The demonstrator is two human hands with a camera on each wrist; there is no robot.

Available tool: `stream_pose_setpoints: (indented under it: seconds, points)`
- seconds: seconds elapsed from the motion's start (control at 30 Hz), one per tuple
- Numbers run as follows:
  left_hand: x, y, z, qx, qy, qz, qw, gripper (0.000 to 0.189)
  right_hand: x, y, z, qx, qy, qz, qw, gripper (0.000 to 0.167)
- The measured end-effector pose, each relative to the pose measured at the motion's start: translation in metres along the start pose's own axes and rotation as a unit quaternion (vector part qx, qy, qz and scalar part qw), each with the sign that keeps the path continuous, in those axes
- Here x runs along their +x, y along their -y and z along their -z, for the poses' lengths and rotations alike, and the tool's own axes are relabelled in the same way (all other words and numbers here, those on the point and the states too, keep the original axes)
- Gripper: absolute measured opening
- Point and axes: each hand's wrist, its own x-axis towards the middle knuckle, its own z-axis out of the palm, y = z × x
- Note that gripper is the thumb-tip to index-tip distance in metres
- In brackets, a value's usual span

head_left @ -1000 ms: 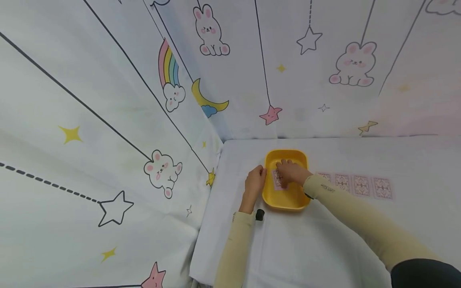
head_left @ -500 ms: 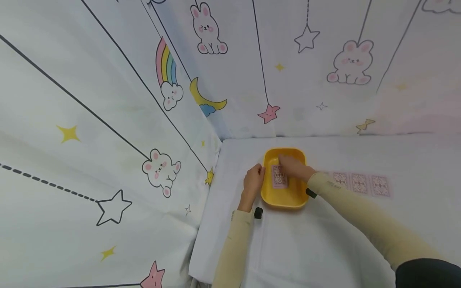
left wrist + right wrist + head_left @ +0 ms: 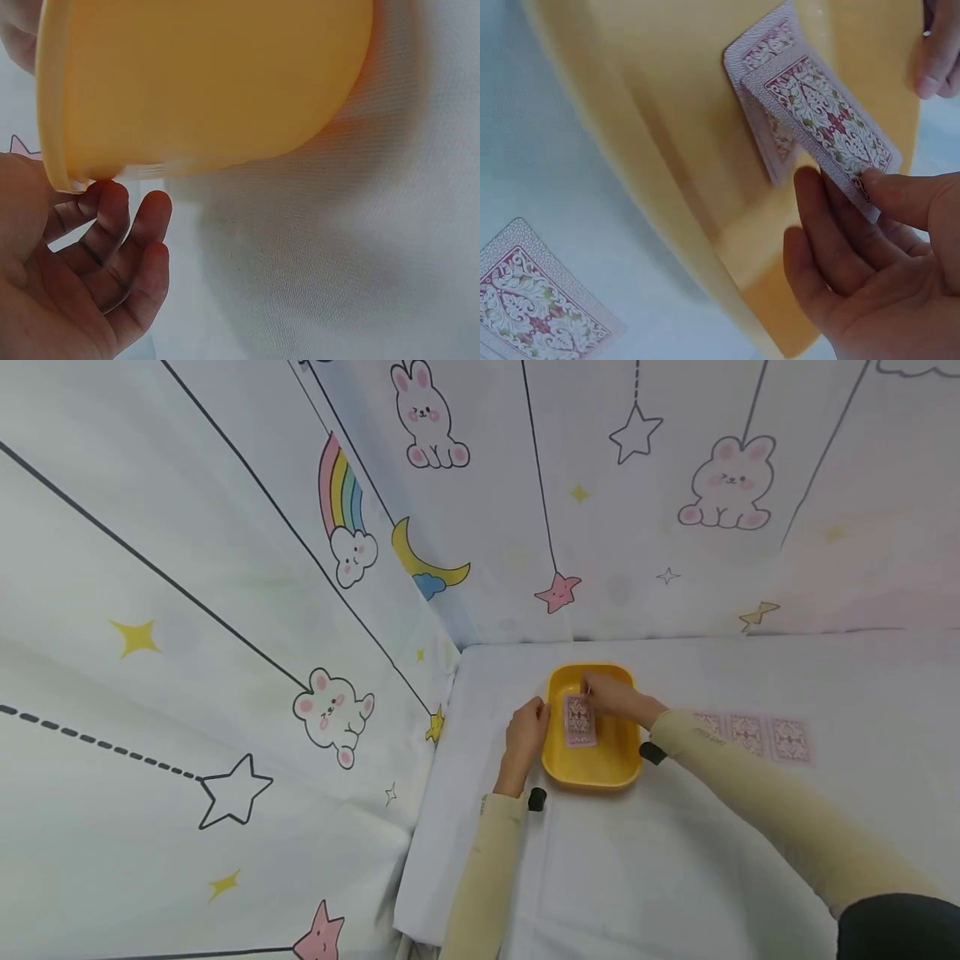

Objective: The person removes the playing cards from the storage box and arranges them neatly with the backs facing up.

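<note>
A yellow plastic tray [image 3: 600, 770] stands at the back left of the white table. My left hand [image 3: 527, 728] holds its left rim, with the thumb hidden and fingers curled below the rim in the left wrist view. Over the tray, my right hand [image 3: 885, 247] pinches a playing card [image 3: 832, 124] between thumb and fingers, patterned back showing and tilted. Behind it in the right wrist view, another playing card [image 3: 759, 54] with the same red and green back lies in the tray, partly covered by the held one.
Several more playing cards lie face down in a row right of the tray, the rightmost card [image 3: 791, 740] farthest out; the right sleeve [image 3: 720, 768] covers part of the row. A printed cloth wall [image 3: 510, 552] rises behind and left of the table.
My right hand has gone from fingers spread over the card in the tray to pinching a card, shifting slightly right. More card shows now. My left hand stays on the rim.
</note>
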Motion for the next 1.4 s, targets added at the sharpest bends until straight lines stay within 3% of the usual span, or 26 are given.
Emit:
stream_pose_setpoints:
  seconds: [0.23, 0.63, 1.4]
  points:
    - [-0.001, -0.001, -0.001, -0.001, 0.001, 0.004, 1.0, 0.025, -0.011, -0.015, 0.009, 0.073, 0.004, 0.018, 0.9972, 0.021]
    - [-0.002, -0.002, -0.001, -0.013, 0.008, 0.021, 0.9997, 0.026, -0.049, -0.045, 0.03, 0.087, -0.037, 0.004, 0.9955, 0.03]
    - [-0.003, -0.001, -0.003, -0.025, 0.006, 0.015, 0.9996, 0.025, -0.148, -0.155, 0.071, 0.095, -0.147, -0.011, 0.9845, 0.038]
